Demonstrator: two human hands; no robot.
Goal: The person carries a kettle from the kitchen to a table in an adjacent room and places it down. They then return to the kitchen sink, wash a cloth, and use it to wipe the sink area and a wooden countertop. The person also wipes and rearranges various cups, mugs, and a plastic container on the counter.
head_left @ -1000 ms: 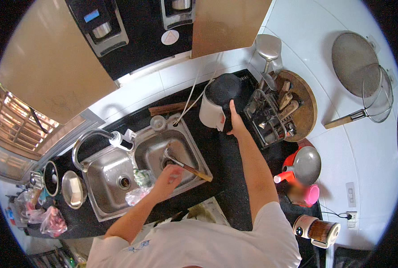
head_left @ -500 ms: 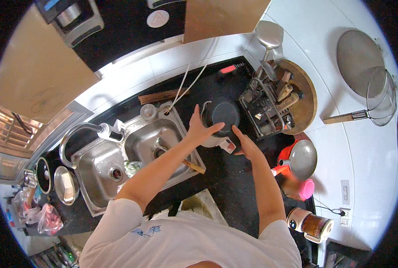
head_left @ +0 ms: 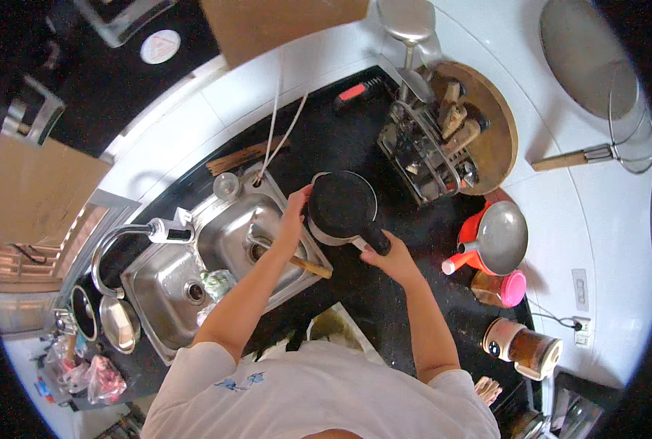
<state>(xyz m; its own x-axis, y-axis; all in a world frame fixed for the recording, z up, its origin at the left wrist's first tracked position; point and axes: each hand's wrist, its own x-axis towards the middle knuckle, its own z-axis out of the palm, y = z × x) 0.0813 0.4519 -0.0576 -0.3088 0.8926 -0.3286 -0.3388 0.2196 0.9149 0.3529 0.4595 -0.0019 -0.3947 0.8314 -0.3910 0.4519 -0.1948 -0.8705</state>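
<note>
A small round black pan (head_left: 343,202) with a short dark handle (head_left: 373,238) is between my hands, above the dark counter. A pale rim shows around its left and lower sides; whether this is part of the pan or a second vessel, I cannot tell. My left hand (head_left: 294,211) grips the left side, its fingertips partly hidden behind the rim. Closed around the handle at the lower right is my right hand (head_left: 392,259). Left of my left forearm lies a double steel sink (head_left: 227,227), where a wooden-handled utensil (head_left: 308,266) rests across the basin.
A utensil rack (head_left: 425,164) with several knives stands at the back right, before a round wooden board (head_left: 498,139). Right of my right hand are a red pan (head_left: 466,252), a grey pan (head_left: 503,238), a pink-lidded jar (head_left: 498,288) and an amber-filled appliance (head_left: 520,347).
My right hand has moved onto the handle, which now points to the lower right. My left hand has shifted to the pan's left side. The whole view has turned somewhat.
</note>
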